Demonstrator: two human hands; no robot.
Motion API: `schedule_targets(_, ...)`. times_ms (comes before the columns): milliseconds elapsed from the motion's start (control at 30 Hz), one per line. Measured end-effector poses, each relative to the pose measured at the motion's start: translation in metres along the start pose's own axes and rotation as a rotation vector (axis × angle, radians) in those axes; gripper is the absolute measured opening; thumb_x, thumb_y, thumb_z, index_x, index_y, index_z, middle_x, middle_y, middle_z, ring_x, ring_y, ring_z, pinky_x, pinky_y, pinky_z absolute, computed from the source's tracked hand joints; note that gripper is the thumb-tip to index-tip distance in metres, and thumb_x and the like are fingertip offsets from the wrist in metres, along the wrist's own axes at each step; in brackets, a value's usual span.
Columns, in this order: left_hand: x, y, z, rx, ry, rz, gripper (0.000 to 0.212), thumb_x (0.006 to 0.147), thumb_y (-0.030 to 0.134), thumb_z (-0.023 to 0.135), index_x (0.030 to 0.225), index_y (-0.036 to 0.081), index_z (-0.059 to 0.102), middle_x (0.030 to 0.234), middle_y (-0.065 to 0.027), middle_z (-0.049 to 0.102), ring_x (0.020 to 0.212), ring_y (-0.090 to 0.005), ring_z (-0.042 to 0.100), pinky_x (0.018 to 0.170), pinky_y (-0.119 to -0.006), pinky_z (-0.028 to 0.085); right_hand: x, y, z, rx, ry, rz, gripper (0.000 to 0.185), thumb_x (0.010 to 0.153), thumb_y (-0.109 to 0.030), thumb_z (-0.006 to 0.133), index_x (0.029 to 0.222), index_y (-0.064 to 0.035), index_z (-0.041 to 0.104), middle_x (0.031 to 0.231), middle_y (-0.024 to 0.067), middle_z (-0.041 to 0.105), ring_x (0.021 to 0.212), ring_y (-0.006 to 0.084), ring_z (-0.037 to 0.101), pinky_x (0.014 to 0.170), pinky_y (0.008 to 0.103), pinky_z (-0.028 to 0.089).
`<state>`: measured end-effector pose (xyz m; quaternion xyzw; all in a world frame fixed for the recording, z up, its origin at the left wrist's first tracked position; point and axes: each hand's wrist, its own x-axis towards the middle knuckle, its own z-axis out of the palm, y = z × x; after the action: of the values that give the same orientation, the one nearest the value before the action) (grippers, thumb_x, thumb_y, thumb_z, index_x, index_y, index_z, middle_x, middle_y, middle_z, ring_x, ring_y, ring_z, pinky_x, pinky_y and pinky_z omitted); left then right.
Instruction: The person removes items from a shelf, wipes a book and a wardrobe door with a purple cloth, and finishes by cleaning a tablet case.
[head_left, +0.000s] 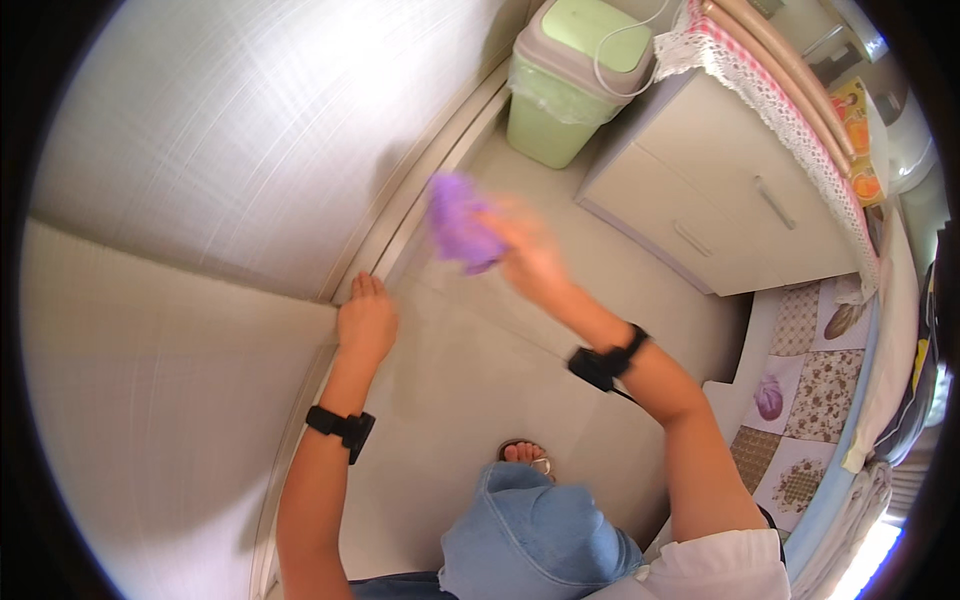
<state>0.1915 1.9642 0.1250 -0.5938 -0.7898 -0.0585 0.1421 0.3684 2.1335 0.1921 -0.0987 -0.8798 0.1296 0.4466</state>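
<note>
A purple cloth (463, 225), blurred by motion, is bunched in my right hand (531, 251) over the tiled floor (450, 390). Just left of the cloth runs the low ledge (409, 210) at the foot of the sliding door panels. My left hand (367, 315) rests on that ledge, fingers pointing away from me, beside the edge where the nearer panel (172, 390) overlaps the farther panel (262, 127). It holds nothing that I can see. Whether the cloth touches the ledge, I cannot tell.
A green lidded trash bin (555, 124) with a plastic liner stands at the far end. Right of it is a pale cabinet (705, 180) under a lace-edged cloth (795, 97). A bed with a patchwork cover (810, 405) borders the right side. My sandalled foot (525, 453) is on the floor.
</note>
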Motion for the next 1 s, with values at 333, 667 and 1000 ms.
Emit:
schedule_targets(333,0.082,0.015,-0.081,-0.372,-0.211,-0.055,0.023,0.074,0.021,0.060,0.089,0.004,0.061,0.090,-0.0137,0.060,0.075,-0.0292,0.059,0.064,-0.038,0.047,-0.030,0.057,-0.283,-1.026,0.147,0.294,0.042,0.066,-0.002,0.052,0.108,0.0002,0.044,0.111,0.0195,0.041,0.100,0.0364,0.038,0.092,0.0440,0.024)
schedule_targets(667,0.211,0.095,-0.211,-0.606,0.222,0.445,0.016,0.075,0.008,0.058,0.091,0.004,0.060,0.089,-0.0079,0.061,0.079,-0.0255,0.057,0.069,-0.033,0.045,-0.021,0.061,-0.282,-0.803,0.064,0.475,0.050,0.053,0.006,0.063,0.098,-0.0014,0.043,0.103,0.0189,0.042,0.093,0.0375,0.041,0.080,0.0435,0.036)
schedule_targets(1000,0.233,0.120,-0.261,-0.606,0.206,0.512,0.016,0.076,0.008,0.057,0.091,0.003,0.060,0.089,-0.0094,0.061,0.076,-0.0261,0.057,0.066,-0.034,0.045,-0.036,0.062,-0.274,-0.824,0.086,0.458,0.050,0.053,0.009,0.059,0.098,-0.0012,0.042,0.102,0.0177,0.042,0.093,0.0367,0.040,0.081,0.0453,0.032)
